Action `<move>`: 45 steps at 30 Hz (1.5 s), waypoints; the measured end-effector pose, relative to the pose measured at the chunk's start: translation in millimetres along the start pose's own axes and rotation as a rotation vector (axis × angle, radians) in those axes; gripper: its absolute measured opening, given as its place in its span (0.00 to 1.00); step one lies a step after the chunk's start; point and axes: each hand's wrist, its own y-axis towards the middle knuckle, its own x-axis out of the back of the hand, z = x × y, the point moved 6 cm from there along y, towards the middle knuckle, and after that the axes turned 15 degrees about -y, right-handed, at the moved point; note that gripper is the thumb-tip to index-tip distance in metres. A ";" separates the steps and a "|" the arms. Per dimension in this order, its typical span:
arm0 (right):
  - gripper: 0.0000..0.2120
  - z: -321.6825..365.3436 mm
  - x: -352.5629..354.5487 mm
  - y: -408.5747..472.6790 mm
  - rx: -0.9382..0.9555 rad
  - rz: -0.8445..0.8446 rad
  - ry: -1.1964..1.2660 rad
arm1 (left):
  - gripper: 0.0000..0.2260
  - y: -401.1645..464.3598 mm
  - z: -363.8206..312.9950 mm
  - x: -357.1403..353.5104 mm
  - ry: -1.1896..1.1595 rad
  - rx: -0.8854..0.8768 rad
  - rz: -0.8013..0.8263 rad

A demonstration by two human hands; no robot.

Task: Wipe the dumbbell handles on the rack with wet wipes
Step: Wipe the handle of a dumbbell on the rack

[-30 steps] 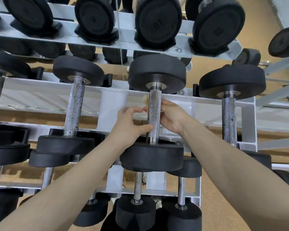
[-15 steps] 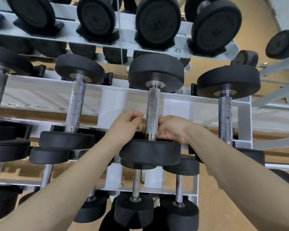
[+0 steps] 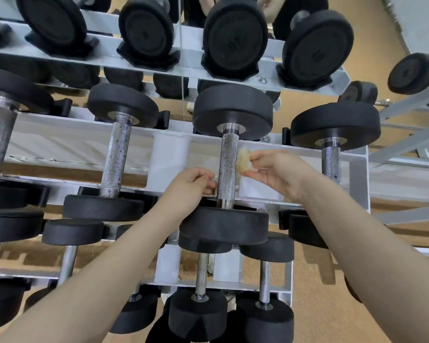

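Gym flooring in tan shows behind a white rack [image 3: 84, 147] loaded with black dumbbells on several tiers. On the middle tier, the right hand [image 3: 280, 173] pinches a crumpled wet wipe [image 3: 243, 161] between thumb and fingertips, the wad just beside the right side of the knurled handle [image 3: 228, 169] of the middle dumbbell [image 3: 232, 112], barely off the metal. The left hand [image 3: 191, 185] is curled at the handle's lower left, fingertips at the bar and seemingly pinching a scrap of wipe; I cannot tell how firmly it grips.

To wipe well, the wipe should probably wrap round the bar and travel its whole length, with a twist so the knurling is cleaned all round. Room is tight: the heads cap the handle at both ends, and the rack's rear rail lies close behind. Neighbouring handles [image 3: 115, 157] stand well apart on each side, leaving the wrists space.
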 end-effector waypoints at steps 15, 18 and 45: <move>0.06 10.8 -42.5 -30.6 0.938 0.082 -1.197 | 0.20 -5.4 -7.4 -2.2 0.054 -0.027 0.055; 0.07 3.2 -50.9 -33.1 0.879 0.246 -1.339 | 0.19 -8.0 -9.4 -3.5 0.028 -0.029 0.058; 0.13 13.7 -72.4 -28.7 0.771 0.401 -1.502 | 0.21 -5.9 -12.4 10.9 -0.064 0.031 -0.054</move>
